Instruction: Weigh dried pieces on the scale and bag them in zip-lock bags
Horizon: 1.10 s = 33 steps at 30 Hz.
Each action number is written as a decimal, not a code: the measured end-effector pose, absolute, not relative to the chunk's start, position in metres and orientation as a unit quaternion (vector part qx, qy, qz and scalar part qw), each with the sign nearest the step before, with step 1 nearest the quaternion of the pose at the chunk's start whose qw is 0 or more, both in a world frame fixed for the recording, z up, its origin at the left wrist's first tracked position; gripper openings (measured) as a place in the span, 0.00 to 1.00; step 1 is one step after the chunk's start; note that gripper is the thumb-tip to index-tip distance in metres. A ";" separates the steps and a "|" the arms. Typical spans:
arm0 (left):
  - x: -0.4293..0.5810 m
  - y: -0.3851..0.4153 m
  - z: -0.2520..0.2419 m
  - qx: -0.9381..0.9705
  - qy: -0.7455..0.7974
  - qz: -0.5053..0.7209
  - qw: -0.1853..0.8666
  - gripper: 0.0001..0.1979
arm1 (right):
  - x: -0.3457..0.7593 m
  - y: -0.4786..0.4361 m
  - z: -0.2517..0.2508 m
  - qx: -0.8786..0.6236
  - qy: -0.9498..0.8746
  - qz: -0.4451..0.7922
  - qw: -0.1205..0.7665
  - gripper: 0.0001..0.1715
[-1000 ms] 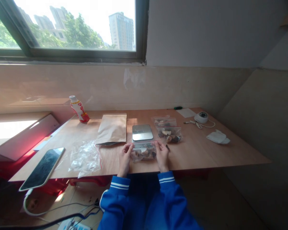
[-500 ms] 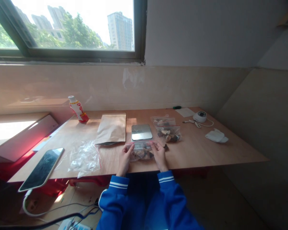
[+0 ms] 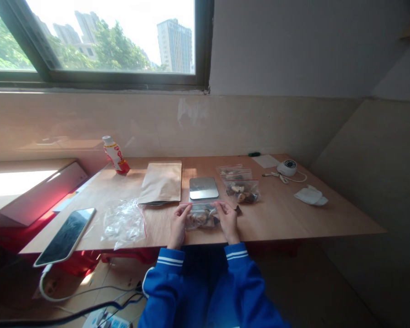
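Observation:
A clear zip bag (image 3: pixel 202 219) with brownish dried pieces inside lies at the table's front edge. My left hand (image 3: pixel 179 223) pinches the left end of its top strip, and my right hand (image 3: pixel 228 220) pinches the right end. Just beyond the bag sits a small silver scale (image 3: pixel 203 188) with a bare top. Right of the scale are more filled zip bags (image 3: pixel 242 191), one behind another. A small dark piece (image 3: pixel 238 210) lies by my right fingers. To the left rest a brown paper pouch (image 3: pixel 161 182) and a heap of clear plastic bags (image 3: pixel 123 223).
A phone (image 3: pixel 65 237) with a white cable overhangs the left front edge. A red-and-white bottle (image 3: pixel 116 156) stands at the back left. On the right are a white dome camera (image 3: pixel 287 167), a crumpled white tissue (image 3: pixel 310 195) and paper (image 3: pixel 265 161) on the table (image 3: pixel 283 214).
The view has shifted slightly, so the scene sits a little farther right. Both hands keep their pinch on the zip bag's top strip, with hardly any movement.

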State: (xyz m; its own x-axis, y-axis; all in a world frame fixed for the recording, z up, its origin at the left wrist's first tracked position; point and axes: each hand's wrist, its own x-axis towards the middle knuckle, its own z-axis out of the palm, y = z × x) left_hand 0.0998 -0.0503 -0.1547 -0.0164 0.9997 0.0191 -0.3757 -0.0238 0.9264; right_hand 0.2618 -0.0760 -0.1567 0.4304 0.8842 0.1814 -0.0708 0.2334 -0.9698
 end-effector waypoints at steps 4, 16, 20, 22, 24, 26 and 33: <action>0.101 -0.049 -0.150 0.410 0.394 0.595 0.568 0.15 | 0.261 -0.075 -0.152 -0.506 -0.397 0.340 0.686 0.19; 0.105 -0.046 -0.146 0.421 0.354 0.589 0.592 0.18 | 0.264 -0.069 -0.144 -0.440 -0.411 0.435 0.669 0.21; 0.105 -0.046 -0.149 0.409 0.364 0.601 0.582 0.17 | 0.265 -0.069 -0.146 -0.444 -0.429 0.422 0.664 0.20; 0.105 -0.046 -0.148 0.401 0.367 0.605 0.582 0.17 | 0.265 -0.069 -0.147 -0.447 -0.431 0.417 0.664 0.20; 0.105 -0.047 -0.147 0.396 0.363 0.606 0.586 0.16 | 0.265 -0.069 -0.147 -0.448 -0.432 0.411 0.666 0.20; 0.105 -0.048 -0.146 0.394 0.355 0.607 0.592 0.16 | 0.264 -0.068 -0.147 -0.449 -0.435 0.403 0.669 0.20; 0.103 -0.048 -0.147 0.388 0.350 0.617 0.589 0.14 | 0.265 -0.068 -0.148 -0.453 -0.424 0.413 0.666 0.19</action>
